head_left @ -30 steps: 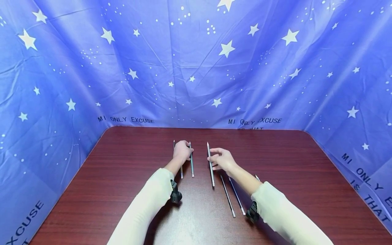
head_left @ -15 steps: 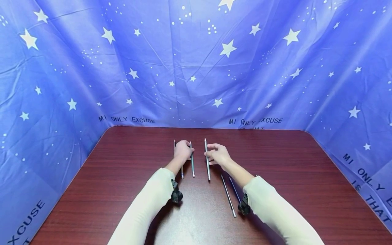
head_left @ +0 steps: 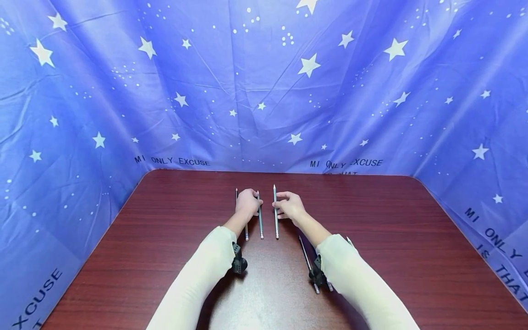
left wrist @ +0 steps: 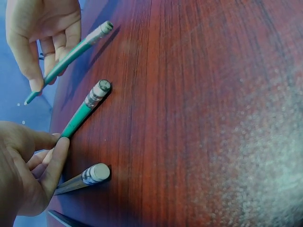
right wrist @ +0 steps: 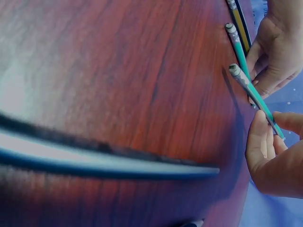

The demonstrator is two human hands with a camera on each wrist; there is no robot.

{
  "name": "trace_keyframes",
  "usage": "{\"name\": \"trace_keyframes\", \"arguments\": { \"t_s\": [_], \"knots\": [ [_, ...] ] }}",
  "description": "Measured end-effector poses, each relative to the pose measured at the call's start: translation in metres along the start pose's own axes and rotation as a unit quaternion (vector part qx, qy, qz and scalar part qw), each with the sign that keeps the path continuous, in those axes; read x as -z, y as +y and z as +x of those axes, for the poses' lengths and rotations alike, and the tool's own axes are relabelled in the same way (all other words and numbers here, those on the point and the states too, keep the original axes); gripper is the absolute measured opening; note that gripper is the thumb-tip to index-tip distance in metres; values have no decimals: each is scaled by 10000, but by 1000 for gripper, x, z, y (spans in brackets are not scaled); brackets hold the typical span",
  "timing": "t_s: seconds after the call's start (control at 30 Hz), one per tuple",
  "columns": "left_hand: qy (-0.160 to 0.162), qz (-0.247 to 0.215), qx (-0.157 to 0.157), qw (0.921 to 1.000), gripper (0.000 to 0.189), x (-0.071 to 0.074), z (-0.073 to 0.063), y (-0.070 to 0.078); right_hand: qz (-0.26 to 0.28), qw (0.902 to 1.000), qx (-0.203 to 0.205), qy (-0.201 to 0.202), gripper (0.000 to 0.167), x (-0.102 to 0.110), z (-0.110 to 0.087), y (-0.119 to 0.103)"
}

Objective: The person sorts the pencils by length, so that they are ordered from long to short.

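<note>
In the head view my left hand (head_left: 248, 202) is at the table's far middle, thumb and finger pinching a green pencil (head_left: 261, 224). Its eraser end (left wrist: 97, 93) rests on the wood in the left wrist view. Just left of it lies another pencil (head_left: 246, 233), yellowish in the right wrist view and partly hidden by the hand. To the right, my right hand (head_left: 291, 206) pinches a second green pencil (head_left: 276, 227) between thumb and fingers. That one is lifted off the table, its shadow apart from it in the right wrist view. Both green pencils point away from me, nearly parallel.
Under my right forearm lie a dark pencil (head_left: 305, 253) and another pencil (head_left: 330, 288), mostly covered by the wrist camera (head_left: 317, 272). A pencil tip (head_left: 349, 240) shows beyond the right sleeve. Behind the dark red table (head_left: 165, 220) hangs a blue starry curtain (head_left: 231, 91).
My right hand has carried its green pencil left and slightly away from me, turning it straighter, closer to the left-hand pencil. My left hand has stayed in place.
</note>
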State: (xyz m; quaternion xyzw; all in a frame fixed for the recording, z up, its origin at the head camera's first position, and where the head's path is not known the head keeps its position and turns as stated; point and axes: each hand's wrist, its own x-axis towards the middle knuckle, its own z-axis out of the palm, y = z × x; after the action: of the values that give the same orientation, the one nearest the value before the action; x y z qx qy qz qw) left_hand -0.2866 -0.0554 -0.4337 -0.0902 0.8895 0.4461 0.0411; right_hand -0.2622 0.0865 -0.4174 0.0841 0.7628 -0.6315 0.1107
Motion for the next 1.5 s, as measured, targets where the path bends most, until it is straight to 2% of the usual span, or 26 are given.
{"name": "trace_keyframes", "arguments": {
  "t_s": [0.5, 0.73, 1.0, 1.5],
  "knots": [
    [55, 149, -108, 9998, 18, -1, -1, 0, -117, 9999, -83, -38, 40, -11, 6, -1],
    [11, 97, -24, 9999, 19, -1, -1, -1, -568, 9983, -67, -81, 36, -15, 8, 1],
    [32, 56, -96, 9999, 19, 0, -1, 0, -988, 9950, 122, -5, 36, -17, 11, 4],
    [63, 1, -46, 10000, 22, -1, -2, 2, -1768, 9831, 426, 193, 34, -23, 17, 9]
  ]
}}
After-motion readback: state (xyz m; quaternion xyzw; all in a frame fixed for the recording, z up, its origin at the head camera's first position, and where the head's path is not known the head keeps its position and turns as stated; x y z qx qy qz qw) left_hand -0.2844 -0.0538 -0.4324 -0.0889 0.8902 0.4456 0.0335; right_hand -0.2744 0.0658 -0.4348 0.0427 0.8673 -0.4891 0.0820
